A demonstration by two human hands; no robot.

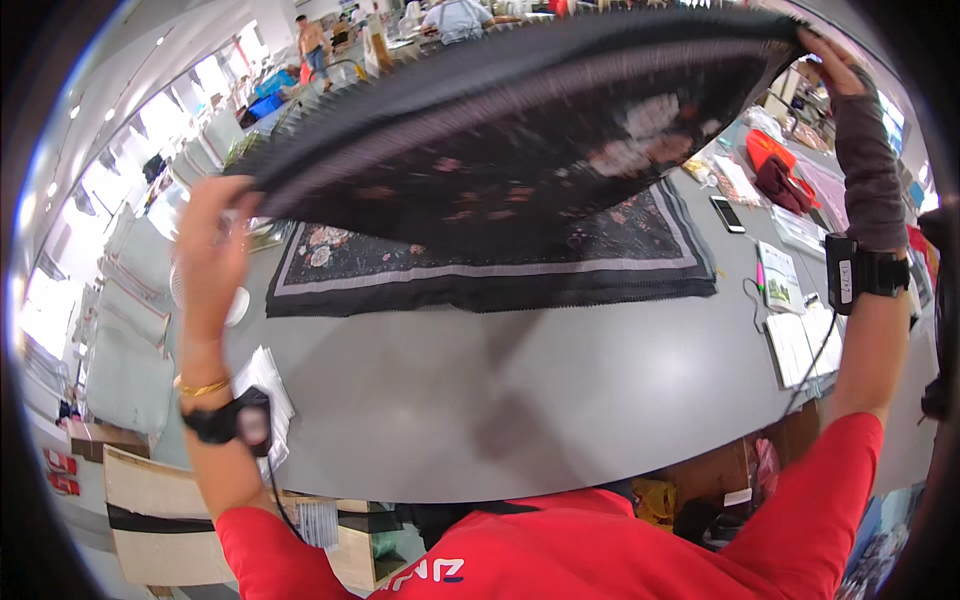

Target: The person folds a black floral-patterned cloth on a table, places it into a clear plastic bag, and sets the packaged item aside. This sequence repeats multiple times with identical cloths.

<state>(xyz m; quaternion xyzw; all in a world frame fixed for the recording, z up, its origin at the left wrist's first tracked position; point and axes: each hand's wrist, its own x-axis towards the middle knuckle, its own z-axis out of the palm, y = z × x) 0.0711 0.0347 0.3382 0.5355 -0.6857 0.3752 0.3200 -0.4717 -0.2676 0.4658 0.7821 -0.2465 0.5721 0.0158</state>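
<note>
A dark floral cloth with a fringed edge is stretched in the air between my two hands, blurred by motion. My left hand grips its near left corner, and my right hand grips the far right corner, higher up. Below it, a pile of similar black floral cloths with a pale inner border lies flat on the grey table. The raised cloth hides the back of that pile. Both forearms wear strapped devices with cables.
To the right on the grey table lie a smartphone, a pink pen, an open notebook and a red-orange cloth. White sheets rest at the left edge. Other people are in the background.
</note>
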